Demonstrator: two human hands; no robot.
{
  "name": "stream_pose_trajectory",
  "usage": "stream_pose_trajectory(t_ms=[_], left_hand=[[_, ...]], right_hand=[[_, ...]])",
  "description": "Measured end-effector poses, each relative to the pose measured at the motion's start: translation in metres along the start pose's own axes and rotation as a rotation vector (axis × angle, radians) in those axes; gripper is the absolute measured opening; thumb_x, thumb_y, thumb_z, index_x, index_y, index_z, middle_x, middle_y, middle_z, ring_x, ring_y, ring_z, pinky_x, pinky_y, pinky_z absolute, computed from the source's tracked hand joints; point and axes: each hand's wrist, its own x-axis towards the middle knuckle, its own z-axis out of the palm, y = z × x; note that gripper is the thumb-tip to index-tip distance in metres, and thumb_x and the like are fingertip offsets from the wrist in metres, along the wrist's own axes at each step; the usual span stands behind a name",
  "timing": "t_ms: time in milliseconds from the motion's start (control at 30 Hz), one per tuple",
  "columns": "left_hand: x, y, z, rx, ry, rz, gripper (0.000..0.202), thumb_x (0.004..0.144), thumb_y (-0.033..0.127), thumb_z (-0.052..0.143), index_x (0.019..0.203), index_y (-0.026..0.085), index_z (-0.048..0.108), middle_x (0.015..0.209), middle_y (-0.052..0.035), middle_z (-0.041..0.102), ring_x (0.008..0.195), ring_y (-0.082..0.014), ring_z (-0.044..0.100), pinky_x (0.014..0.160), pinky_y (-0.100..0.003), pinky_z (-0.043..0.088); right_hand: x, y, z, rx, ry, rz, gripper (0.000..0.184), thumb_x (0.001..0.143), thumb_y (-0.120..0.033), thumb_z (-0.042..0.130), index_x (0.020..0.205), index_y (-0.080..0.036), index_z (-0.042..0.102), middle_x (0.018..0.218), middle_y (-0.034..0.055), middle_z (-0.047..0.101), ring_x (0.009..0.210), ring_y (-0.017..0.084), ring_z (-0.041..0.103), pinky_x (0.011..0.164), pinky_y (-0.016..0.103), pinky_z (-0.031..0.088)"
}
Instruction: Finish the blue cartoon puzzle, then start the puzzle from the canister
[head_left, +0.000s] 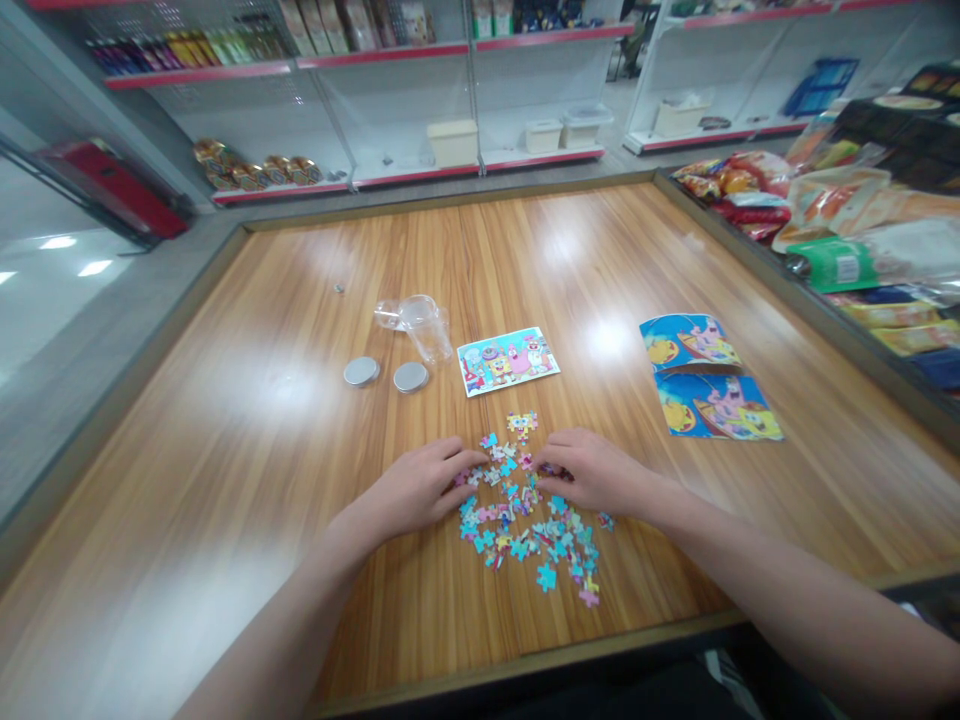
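A loose pile of small jigsaw puzzle pieces (559, 540), mostly light blue, pink and yellow, lies on the wooden table. At its left edge rests my left hand (424, 482), thumb and index finger apart, fingertips touching pieces. My right hand (592, 472) is at the upper right of the pile, fingers bent and apart, with pieces showing between thumb and fingers. Between and just beyond the hands, a few joined pieces (522, 424) show a yellow cartoon face. Farther off lies a picture card (510, 360) with several cartoon characters.
Two round silver lids (361, 371) (411, 377) and clear plastic containers (426, 325) are at the left. A folded blue cartoon sheet (716, 405) lies to the right. Packaged snacks (840, 255) border the table's right edge (795, 290). Shelves (390, 50) stand behind.
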Motion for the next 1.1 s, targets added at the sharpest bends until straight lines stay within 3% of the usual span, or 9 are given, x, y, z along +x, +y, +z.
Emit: stream_pose_trajectory(t_ms=[333,533,800,967,1100], left_hand=[[0.000,-0.003,0.001,0.019,0.032,0.022,0.035,0.099,0.030,0.056,0.134,0.025,0.055,0.108,-0.0063,0.061,0.097,-0.0206,0.062,0.083,-0.033,0.052],[-0.001,0.010,0.005,0.069,0.094,0.217,0.023,0.105,0.027,0.046,0.109,0.018,0.067,0.091,-0.0055,0.063,0.079,-0.0161,0.062,0.068,-0.028,0.048],[0.000,0.035,0.015,0.020,-0.163,0.355,0.022,0.098,0.039,0.062,0.108,0.019,0.067,0.089,-0.0041,0.071,0.079,-0.0195,0.068,0.065,-0.030,0.048],[0.000,0.036,0.011,-0.019,-0.170,0.361,0.020,0.099,0.024,0.056,0.115,0.023,0.066,0.093,-0.0029,0.075,0.081,-0.0191,0.071,0.066,-0.030,0.048],[0.000,0.038,0.011,-0.002,-0.157,0.311,0.017,0.098,0.023,0.056,0.111,0.022,0.066,0.087,-0.0026,0.074,0.077,-0.0188,0.070,0.065,-0.029,0.048]], right_hand=[[0.000,0.002,0.002,0.001,0.006,-0.010,0.008,0.095,-0.025,0.063,0.096,-0.019,0.069,0.088,0.0038,0.068,0.085,0.019,0.062,0.076,0.030,0.042],[-0.001,0.001,0.001,0.001,0.014,-0.005,0.007,0.094,-0.024,0.063,0.096,-0.019,0.069,0.088,0.0038,0.068,0.085,0.019,0.061,0.076,0.030,0.041],[0.000,0.001,0.000,0.017,0.010,0.005,0.007,0.094,-0.024,0.063,0.096,-0.019,0.069,0.089,0.0036,0.068,0.085,0.018,0.061,0.076,0.030,0.041],[0.000,0.000,-0.001,0.024,0.005,0.005,0.007,0.094,-0.023,0.063,0.096,-0.019,0.069,0.089,0.0037,0.069,0.085,0.018,0.061,0.076,0.030,0.041],[0.000,0.001,0.000,0.024,0.022,-0.006,0.007,0.093,-0.023,0.064,0.094,-0.019,0.069,0.089,0.0041,0.069,0.084,0.019,0.061,0.076,0.031,0.042]])
